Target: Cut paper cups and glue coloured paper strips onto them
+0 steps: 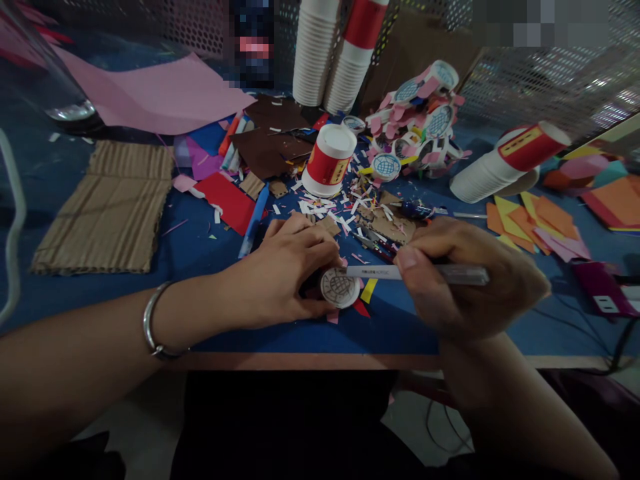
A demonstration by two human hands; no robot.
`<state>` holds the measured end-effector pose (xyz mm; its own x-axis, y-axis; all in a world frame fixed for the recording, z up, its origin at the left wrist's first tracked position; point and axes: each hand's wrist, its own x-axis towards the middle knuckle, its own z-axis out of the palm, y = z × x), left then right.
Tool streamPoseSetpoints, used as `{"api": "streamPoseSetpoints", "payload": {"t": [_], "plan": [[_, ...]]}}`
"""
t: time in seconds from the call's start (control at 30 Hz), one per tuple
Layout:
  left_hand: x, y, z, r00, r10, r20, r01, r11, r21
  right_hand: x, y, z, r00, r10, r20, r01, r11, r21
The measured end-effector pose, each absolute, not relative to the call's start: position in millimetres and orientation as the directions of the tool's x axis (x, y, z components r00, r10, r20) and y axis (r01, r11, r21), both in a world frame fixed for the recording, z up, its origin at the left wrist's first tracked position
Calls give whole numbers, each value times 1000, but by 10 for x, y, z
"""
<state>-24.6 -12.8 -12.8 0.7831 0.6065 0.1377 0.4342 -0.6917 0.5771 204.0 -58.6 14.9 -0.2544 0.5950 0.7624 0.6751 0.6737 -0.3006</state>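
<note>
My left hand (287, 273) rests on the table with its fingers closed around the edge of a small cut paper cup bottom (340, 290), which has a dark globe-like grid drawn on its white face. My right hand (470, 277) grips a white marker pen (373, 272), held nearly level. The pen's tip is at the upper edge of the cup bottom; whether it touches, I cannot tell. Pink, red and yellow paper tabs (369, 291) show around the cup bottom. Beyond my left hand lies a blue marker (255, 219).
A red-and-white paper cup (329, 161) stands upside down among paper scraps (320, 208). Behind are tall cup stacks (315, 57) and a heap of decorated cup bottoms (440, 121). Corrugated cardboard (107, 213) lies left; a leaning cup stack (493, 173) and coloured paper (533, 220) are right.
</note>
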Motion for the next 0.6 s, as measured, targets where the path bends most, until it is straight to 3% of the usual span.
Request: {"api": "streamPoseSetpoints", "payload": {"t": [0.6], "plan": [[-228, -132, -192, 768, 607, 204, 425, -722, 546, 2021, -619, 145, -235, 607, 759, 675, 664, -322]]}}
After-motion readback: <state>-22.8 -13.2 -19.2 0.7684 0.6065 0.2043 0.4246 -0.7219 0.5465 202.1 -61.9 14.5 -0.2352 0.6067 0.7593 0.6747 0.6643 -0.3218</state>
